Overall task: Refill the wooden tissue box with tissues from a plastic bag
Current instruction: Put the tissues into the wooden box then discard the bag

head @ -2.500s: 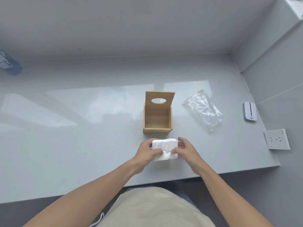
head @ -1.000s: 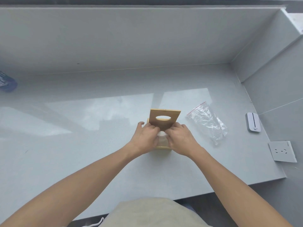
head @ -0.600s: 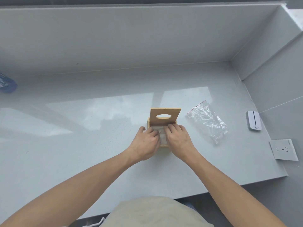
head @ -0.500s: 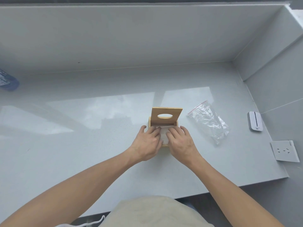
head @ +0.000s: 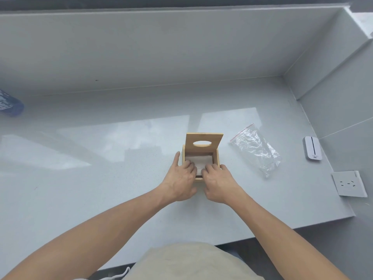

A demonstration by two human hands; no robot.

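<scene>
No text, label or number is legible anywhere.

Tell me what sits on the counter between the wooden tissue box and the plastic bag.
Nothing: in the head view, the counter between the wooden tissue box and the plastic bag is bare.

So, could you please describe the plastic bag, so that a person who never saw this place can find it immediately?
Start from the grey counter and find the wooden tissue box with its lid raised, near the front edge. The plastic bag lies flat just to the right of the box, apart from it. It is the only transparent, crinkled thing there, with a thin red strip along its far end.
</scene>
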